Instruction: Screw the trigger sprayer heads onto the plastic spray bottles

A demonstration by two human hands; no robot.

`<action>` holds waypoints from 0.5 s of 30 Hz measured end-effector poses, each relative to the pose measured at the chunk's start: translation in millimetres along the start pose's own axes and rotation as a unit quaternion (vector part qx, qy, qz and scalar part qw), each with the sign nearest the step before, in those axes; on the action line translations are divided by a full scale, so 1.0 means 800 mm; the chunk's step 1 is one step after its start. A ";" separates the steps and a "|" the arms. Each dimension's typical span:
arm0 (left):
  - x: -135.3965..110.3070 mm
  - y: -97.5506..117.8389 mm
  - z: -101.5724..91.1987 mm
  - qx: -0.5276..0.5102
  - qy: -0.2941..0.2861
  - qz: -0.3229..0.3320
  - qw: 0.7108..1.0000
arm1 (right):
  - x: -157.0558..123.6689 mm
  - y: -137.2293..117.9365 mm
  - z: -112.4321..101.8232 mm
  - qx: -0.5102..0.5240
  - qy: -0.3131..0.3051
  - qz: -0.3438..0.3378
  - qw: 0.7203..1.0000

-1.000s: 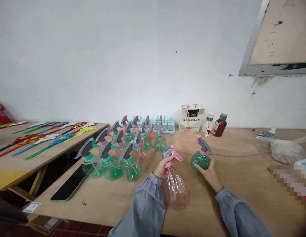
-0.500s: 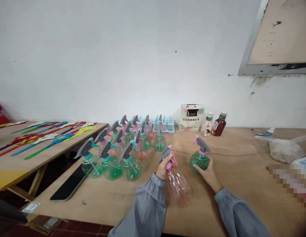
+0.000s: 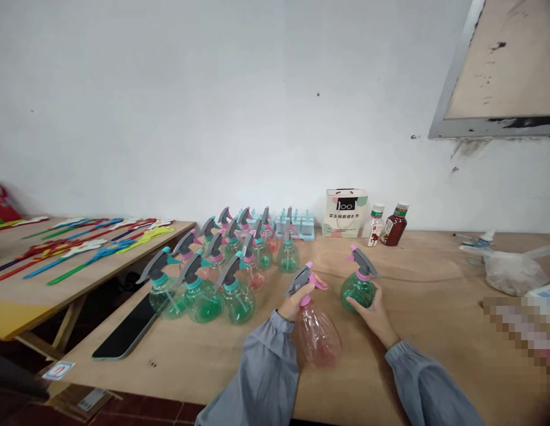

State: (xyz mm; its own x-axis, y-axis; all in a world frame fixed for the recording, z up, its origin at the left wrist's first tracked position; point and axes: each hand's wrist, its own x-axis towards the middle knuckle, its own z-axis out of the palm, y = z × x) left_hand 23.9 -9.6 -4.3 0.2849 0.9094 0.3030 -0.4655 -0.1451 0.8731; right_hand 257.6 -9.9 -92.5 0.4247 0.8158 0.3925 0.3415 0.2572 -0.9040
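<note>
My left hand [image 3: 296, 300] is closed round the neck and grey-and-pink spray head of a clear pink spray bottle [image 3: 319, 337], which leans with its base toward me. To its right, my right hand [image 3: 373, 310] grips the body of a green spray bottle [image 3: 355, 291] with a pink collar, thumb across its front. That bottle looks upright near the tabletop; whether it touches the wood I cannot tell. Left of my hands stand several more spray bottles, among them a green one with a turquoise collar [image 3: 237, 303] at the near end of the group.
A phone [image 3: 126, 328] lies on the wooden table at front left. Pale blue racks [image 3: 301, 227], a paper bag [image 3: 344, 216] and two drink bottles stand by the wall. A plastic bag [image 3: 514, 273] is at right. Colourful hand-shaped sticks [image 3: 79, 254] cover the left table.
The pink bottle has shifted slightly to the left and stands a little more upright in my left hand. My right hand keeps its hold on the green bottle, nearly unmoved.
</note>
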 end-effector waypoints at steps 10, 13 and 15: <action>-0.001 0.014 0.003 0.116 0.044 0.060 0.990 | -0.002 0.005 0.001 -0.005 0.006 -0.012 1.000; 0.005 0.027 -0.008 0.180 0.095 0.097 0.974 | -0.002 0.005 0.001 0.001 0.007 -0.008 1.000; 0.011 0.033 -0.020 0.229 0.157 0.124 0.953 | -0.002 0.006 0.001 0.012 -0.001 -0.010 1.000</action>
State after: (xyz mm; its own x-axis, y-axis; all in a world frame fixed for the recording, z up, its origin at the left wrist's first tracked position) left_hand 1.0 1.0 15.7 -0.0840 0.8864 0.4551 -0.0517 -0.4600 0.8864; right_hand 257.6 -9.4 -98.1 0.4157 0.8115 0.4106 0.3304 0.2859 -0.8995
